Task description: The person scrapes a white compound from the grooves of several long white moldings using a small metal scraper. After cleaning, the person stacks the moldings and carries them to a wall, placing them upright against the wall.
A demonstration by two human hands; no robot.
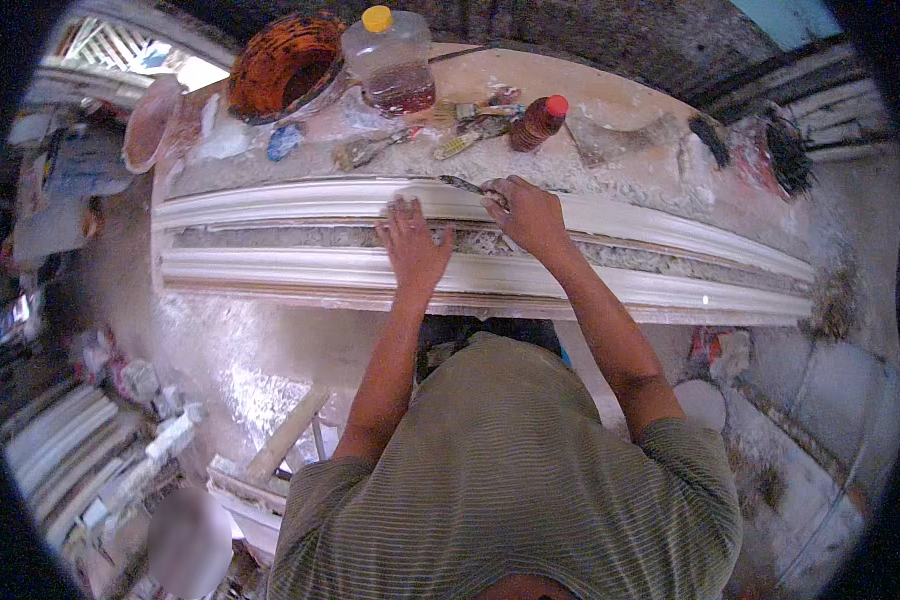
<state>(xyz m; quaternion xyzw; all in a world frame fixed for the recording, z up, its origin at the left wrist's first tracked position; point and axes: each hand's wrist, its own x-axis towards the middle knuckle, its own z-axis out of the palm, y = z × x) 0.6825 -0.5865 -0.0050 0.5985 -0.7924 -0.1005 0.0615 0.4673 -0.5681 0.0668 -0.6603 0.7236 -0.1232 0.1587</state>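
Tool (462,185) handle hidden under fingers (500,197)

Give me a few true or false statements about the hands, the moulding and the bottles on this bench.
1. The left hand lies flat on the white moulding. True.
2. The right hand is empty. False: it holds a thin tool against the moulding.
3. The big bottle has a yellow cap. True.
4. The small bottle has a green cap. False: its cap is red.
5. The orange basket sits on the floor. False: it sits on the bench.
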